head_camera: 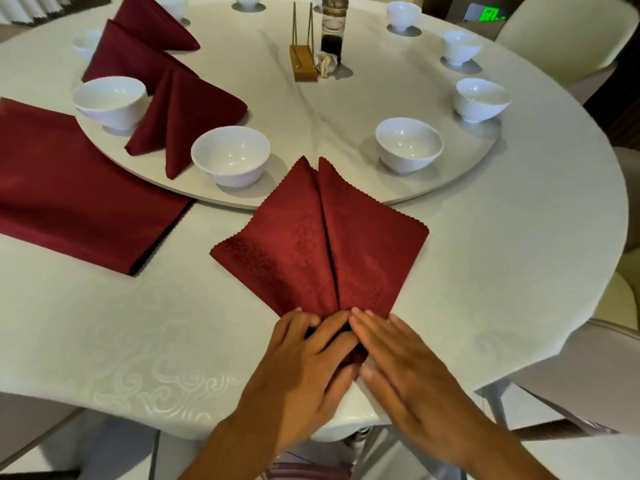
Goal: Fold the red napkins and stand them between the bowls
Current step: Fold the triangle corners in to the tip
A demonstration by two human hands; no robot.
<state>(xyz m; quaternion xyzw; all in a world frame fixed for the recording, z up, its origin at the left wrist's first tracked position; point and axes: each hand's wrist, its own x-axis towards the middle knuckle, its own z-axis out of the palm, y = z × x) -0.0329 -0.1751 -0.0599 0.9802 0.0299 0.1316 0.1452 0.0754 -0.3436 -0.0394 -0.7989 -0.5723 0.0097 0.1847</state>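
Observation:
A red napkin (318, 244), folded into a kite shape with two flaps meeting at a centre crease, lies flat near the table's front edge. My left hand (304, 362) and my right hand (401, 362) both rest on its near tip, fingers mostly straight and pressing the cloth; the tip is hidden beneath them. White bowls (231, 154) (409, 143) (110, 100) stand along the turntable's rim. A folded red napkin (183, 116) stands between two bowls at left, with two more (128, 58) (152, 24) behind it.
A stack of flat red napkins (69, 188) lies at the left, partly on the turntable (311, 109). A gold holder (304, 60) and a dark sauce bottle (333, 27) stand at the centre. More bowls (482, 98) ring the right side. Chairs surround the table.

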